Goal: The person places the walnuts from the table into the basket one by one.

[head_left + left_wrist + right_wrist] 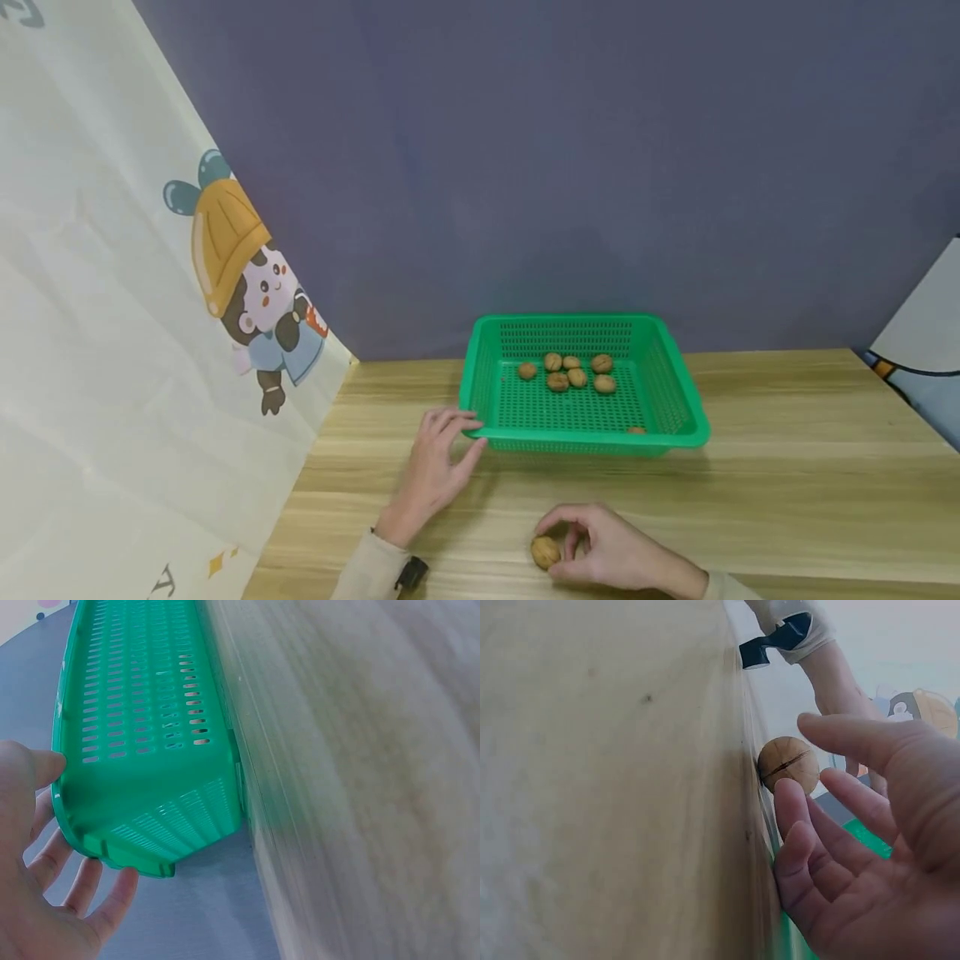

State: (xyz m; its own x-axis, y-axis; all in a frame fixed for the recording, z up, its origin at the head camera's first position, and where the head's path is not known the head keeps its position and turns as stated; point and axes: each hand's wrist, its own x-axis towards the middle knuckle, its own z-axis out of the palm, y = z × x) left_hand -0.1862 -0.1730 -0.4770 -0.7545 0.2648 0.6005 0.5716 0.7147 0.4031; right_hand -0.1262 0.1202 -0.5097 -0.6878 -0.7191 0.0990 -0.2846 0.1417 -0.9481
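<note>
A green plastic basket (588, 440) with slotted walls stands on the wooden table. Several walnuts (557, 382) lie inside it, mostly toward the back. At its front left corner, my left hand (438, 462) holds the rim, thumb on the front side and spread fingers along the left side. My right hand (611, 546) is in front of the basket, thumb and fingers curled round a single walnut (545, 552) low at the table. The right wrist view shows this walnut (786, 761) near the fingertips, its dark seam facing the camera.
A dark grey-blue panel (562, 167) rises behind the table (787, 467). On the left hangs a pale sheet (97, 333) printed with a cartoon figure. Another pale printed surface (926, 333) stands at the far right. A black strap (411, 573) circles the left sleeve.
</note>
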